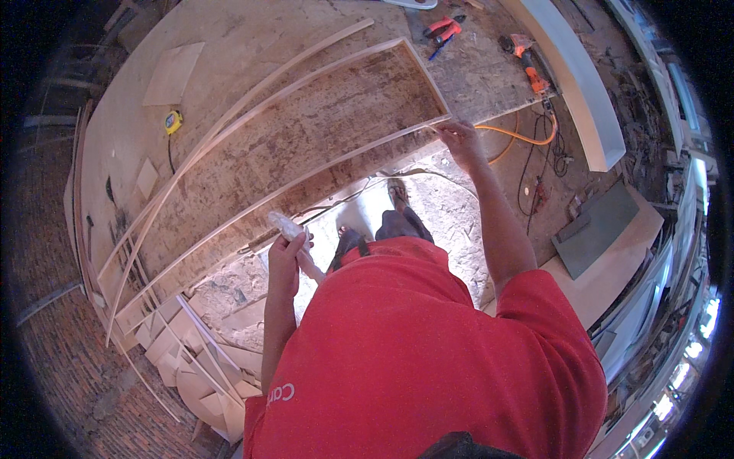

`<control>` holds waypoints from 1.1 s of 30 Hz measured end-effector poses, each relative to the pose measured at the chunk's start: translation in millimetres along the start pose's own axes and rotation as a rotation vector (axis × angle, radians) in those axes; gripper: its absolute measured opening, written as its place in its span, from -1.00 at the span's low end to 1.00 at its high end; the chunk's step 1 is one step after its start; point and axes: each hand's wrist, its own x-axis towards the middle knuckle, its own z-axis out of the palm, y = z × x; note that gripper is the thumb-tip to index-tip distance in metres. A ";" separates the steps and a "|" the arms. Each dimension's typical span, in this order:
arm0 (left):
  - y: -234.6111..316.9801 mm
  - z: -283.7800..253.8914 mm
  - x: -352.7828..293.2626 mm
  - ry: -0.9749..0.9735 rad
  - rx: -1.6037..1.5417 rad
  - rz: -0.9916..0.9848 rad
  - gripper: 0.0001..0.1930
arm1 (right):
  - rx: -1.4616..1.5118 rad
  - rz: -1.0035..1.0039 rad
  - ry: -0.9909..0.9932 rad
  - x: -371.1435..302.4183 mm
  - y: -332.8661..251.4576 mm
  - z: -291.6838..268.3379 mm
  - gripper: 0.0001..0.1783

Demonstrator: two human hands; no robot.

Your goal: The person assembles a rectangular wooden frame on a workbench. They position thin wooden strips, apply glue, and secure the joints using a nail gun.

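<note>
Frame (426, 77) of thin wood strips lies flat on the bench (245, 34), extending from about 8 o'clock to 1 o'clock, with 12 at the top of the view. A short cross strip closes its 1 o'clock end.

Right hand (457, 141): located between 1 and 2 o'clock, at the near corner of the frame. The fingertips are drawn together there; whether they are clamped on the strip cannot be told.

Left hand (284, 262): located between 8 and 9 o'clock, in front of the bench's near edge. The fingers are closed around a pale item (286, 225), which projects above the grip toward 10 o'clock. Its exact kind cannot be told.

Surrounding items:
- A long loose strip (348, 33) runs beside the far side of the frame.
- A yellow tape measure (173, 121) lies at 10 o'clock.
- Red-handled pliers (443, 29) lie near 1 o'clock, with a blue pen (437, 53) just beside them.
- An orange drill (529, 67) lies between 1 and 2 o'clock.
- An orange hose (535, 141) curves at 2 o'clock.
- A grey-green sheet (600, 229) lies at 3 o'clock.
- Wood offcuts (200, 382) are heaped between 7 and 8 o'clock.
</note>
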 end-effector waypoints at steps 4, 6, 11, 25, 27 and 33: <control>0.2 -0.4 -1.3 -0.002 -0.017 -0.014 -0.64 | -0.069 -0.020 0.032 -1.0 5.9 1.0 -0.73; -0.4 -0.7 -0.4 -0.002 -0.010 -0.013 -0.65 | -0.033 0.025 0.032 -0.2 4.9 1.1 -0.73; 1.3 3.0 1.7 0.006 0.005 -0.038 -0.66 | 0.022 0.029 0.105 -0.1 12.9 -8.5 -0.74; 11.7 7.6 -2.8 -0.010 0.052 -0.001 -0.60 | -0.160 0.055 0.077 0.6 8.4 -20.1 -0.73; 6.9 4.1 -1.6 -0.010 0.018 0.005 -0.59 | -0.060 -0.082 0.073 -8.3 -8.8 8.5 -0.76; -0.4 -3.3 -7.5 -0.002 -0.019 -0.012 -0.57 | 0.240 -0.060 -0.049 -27.5 -65.6 64.5 -0.80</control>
